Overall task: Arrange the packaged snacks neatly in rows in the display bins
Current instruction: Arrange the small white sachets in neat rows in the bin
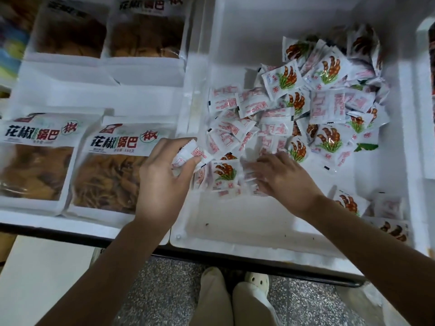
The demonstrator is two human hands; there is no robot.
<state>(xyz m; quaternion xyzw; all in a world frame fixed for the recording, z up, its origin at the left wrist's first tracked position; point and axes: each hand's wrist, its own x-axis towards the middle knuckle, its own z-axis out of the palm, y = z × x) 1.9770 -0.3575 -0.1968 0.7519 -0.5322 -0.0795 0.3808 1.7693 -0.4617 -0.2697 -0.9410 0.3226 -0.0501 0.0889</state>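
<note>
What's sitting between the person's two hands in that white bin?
In the head view, a small snack packet with its red-and-green picture up lies between the left hand and right hand.

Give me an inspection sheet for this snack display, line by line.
Surface: white display bin, near part of its floor bare.
Job's things: small white red-printed snack sachets, mostly a loose heap; large clear-fronted bags of brown crisps lying flat to the left.
Clutter: dark crumbs on the bin floor.
Grippers: left hand grips a few sachets; right hand rests on the heap.
Cables: nothing seen.
Surroundings: speckled grey floor, pale shoe.
</note>
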